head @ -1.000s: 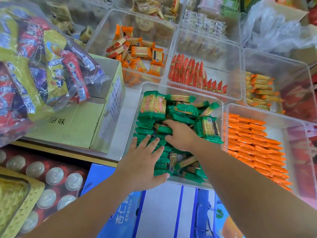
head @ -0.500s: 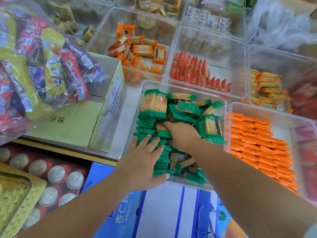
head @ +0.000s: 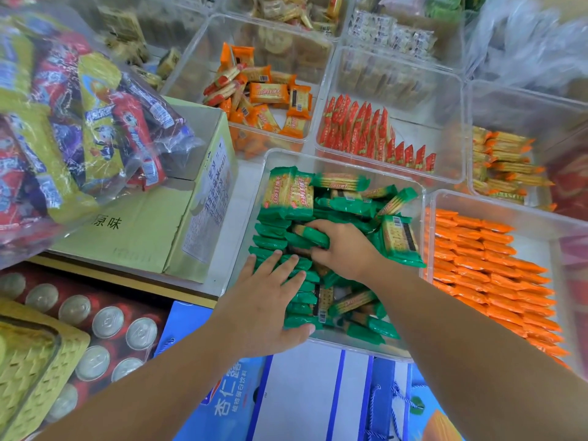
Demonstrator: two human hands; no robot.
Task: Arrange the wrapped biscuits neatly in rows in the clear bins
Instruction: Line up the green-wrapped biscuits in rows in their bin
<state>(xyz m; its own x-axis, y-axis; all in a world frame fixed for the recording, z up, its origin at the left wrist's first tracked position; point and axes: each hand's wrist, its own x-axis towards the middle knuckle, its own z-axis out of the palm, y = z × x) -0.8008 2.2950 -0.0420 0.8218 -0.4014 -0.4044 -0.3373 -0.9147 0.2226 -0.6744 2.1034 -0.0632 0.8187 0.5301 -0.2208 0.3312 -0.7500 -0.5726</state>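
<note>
left hand (head: 267, 300) flat on green biscuit rows (head: 270, 232) | right hand (head: 343, 249) grips green pack (head: 315, 237) | clear bin (head: 248, 224) half jumbled

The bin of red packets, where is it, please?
Head view, centre-right: the bin of red packets sits just behind the green-biscuit bin, right of the loose orange-packet bin.

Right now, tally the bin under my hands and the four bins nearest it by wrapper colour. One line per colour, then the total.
Green bin: 1
Orange bins: 2
Red bin: 1
Yellow bin: 1
Total: 5
</note>
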